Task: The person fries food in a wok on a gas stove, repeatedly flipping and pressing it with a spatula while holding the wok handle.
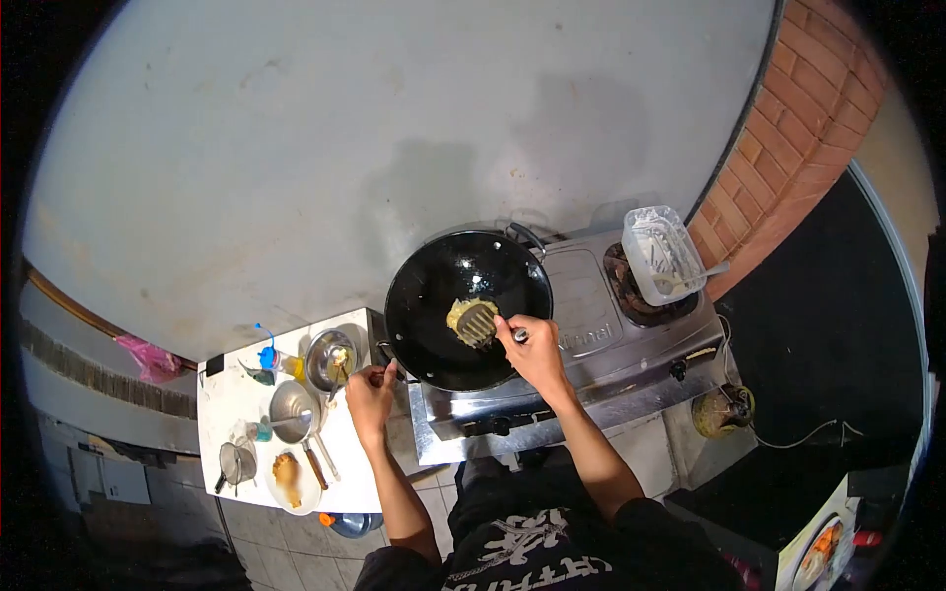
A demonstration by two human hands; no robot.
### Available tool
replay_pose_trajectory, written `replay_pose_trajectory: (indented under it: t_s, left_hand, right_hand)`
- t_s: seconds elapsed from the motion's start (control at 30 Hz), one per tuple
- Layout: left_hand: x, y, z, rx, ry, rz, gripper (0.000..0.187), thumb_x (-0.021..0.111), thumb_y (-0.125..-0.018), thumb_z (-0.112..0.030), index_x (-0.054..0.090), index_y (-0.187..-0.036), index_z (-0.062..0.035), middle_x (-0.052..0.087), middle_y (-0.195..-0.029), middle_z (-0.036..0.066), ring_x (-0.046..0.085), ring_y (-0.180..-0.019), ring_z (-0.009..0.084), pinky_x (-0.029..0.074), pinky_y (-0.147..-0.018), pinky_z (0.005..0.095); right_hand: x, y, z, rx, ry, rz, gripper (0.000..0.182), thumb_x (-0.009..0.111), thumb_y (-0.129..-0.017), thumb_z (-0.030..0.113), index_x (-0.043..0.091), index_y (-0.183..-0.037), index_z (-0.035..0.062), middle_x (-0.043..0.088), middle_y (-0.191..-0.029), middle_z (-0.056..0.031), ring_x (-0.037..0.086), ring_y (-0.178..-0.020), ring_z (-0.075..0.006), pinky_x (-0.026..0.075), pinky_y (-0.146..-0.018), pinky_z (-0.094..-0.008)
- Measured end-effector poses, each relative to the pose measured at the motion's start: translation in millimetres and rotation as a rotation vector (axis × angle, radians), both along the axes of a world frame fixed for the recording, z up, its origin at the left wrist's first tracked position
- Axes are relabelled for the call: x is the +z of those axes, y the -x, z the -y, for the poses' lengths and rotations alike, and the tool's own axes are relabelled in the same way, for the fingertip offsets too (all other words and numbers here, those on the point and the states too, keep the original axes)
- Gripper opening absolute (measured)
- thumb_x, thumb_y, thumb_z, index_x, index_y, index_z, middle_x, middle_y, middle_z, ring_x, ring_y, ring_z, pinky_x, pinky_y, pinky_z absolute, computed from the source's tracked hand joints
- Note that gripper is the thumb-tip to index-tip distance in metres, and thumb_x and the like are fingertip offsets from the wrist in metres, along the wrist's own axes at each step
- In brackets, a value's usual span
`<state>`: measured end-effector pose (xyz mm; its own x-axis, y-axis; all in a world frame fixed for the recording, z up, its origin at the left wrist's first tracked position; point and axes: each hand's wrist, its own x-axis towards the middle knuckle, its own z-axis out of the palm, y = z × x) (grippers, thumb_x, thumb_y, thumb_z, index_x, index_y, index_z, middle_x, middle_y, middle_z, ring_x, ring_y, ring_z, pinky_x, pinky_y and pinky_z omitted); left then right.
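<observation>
A black wok [424, 286] sits on the left burner of the stove. A yellowish, battered-looking piece of food [459, 313] lies near its middle. My right hand [535, 353] is closed around the handle of a slotted spatula [480, 323], whose head is over the food and hides part of it. At the wok's lower left rim, my left hand [370, 402] has its fingers curled in at the side handle [384, 349]. The fingers cover most of the grip.
On the white table [350, 463] at left are a metal bowl [317, 366], a saucepan [293, 409], a strainer [236, 461] and a plate [307, 495] with fried food. A plastic container [641, 236] rests on the right burner of the stove [581, 286]. A wall [296, 148] stands behind.
</observation>
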<state>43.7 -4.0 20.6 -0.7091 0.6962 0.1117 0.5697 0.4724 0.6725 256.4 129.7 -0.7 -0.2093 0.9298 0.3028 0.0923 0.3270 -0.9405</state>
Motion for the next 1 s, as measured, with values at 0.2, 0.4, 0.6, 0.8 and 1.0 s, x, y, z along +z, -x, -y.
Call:
replay_pose_trajectory:
  t_s: [0.2, 0.4, 0.6, 0.8, 1.0]
  left_hand:
    - [-1.3, 8.0, -1.4, -0.036, 0.047, -0.027, 0.034, 0.076, -0.078, -0.028, 0.067, -0.077, 0.0053, 0.058, -0.055, 0.012, 0.055, -0.049, 0.0201, 0.043, -0.052, 0.0322]
    - [-0.3, 14.1, 1.7, -0.126, 0.089, -0.027, 0.036, 0.076, -0.077, -0.029, 0.067, -0.078, 0.0054, 0.058, -0.056, 0.013, 0.055, -0.05, 0.0215, 0.043, -0.054, 0.0335]
    - [5.3, 13.8, 0.3, -0.164, 0.097, -0.021, 0.035, 0.076, -0.077, -0.029, 0.067, -0.079, 0.005, 0.061, -0.06, 0.016, 0.06, -0.053, 0.0256, 0.045, -0.056, 0.0358]
    - [0.0, 14.9, 0.4, -0.174, 0.039, -0.088, 0.035, 0.076, -0.076, -0.029, 0.068, -0.079, 0.0042, 0.063, -0.062, 0.016, 0.063, -0.057, 0.0283, 0.047, -0.058, 0.0364]
    - [-6.6, 16.9, 1.3, -0.17, 0.05, -0.082, 0.034, 0.076, -0.077, -0.031, 0.069, -0.079, 0.0025, 0.063, -0.063, 0.016, 0.063, -0.059, 0.0289, 0.048, -0.058, 0.0375]
  right_hand:
    - [-6.9, -4.0, -3.5, -0.064, 0.066, -0.02, 0.031, 0.064, -0.087, 0.014, 0.058, -0.063, -0.004, 0.046, -0.047, -0.0123, 0.038, -0.04, -0.0129, 0.03, -0.042, -0.0321]
    - [-1.1, -3.2, -3.3, -0.094, 0.059, -0.027, 0.034, 0.064, -0.088, 0.016, 0.056, -0.063, -0.0049, 0.044, -0.046, -0.0128, 0.037, -0.04, -0.0132, 0.03, -0.042, -0.0329]
    - [-10.7, 1.4, 1.5, -0.116, -0.07, 0.027, 0.031, 0.061, -0.088, 0.015, 0.057, -0.066, -0.0056, 0.05, -0.054, -0.0213, 0.046, -0.042, -0.0336, 0.035, -0.045, -0.0367]
    - [-4.8, 1.7, 4.0, -0.084, -0.031, 0.108, 0.022, 0.059, -0.086, 0.008, 0.059, -0.07, -0.0071, 0.057, -0.064, -0.0249, 0.061, -0.064, -0.041, 0.044, -0.054, -0.0385]
    - [-6.2, 5.9, 6.9, -0.065, -0.031, 0.118, 0.021, 0.059, -0.085, 0.006, 0.059, -0.07, -0.0078, 0.057, -0.065, -0.0255, 0.061, -0.066, -0.0414, 0.045, -0.055, -0.0392]
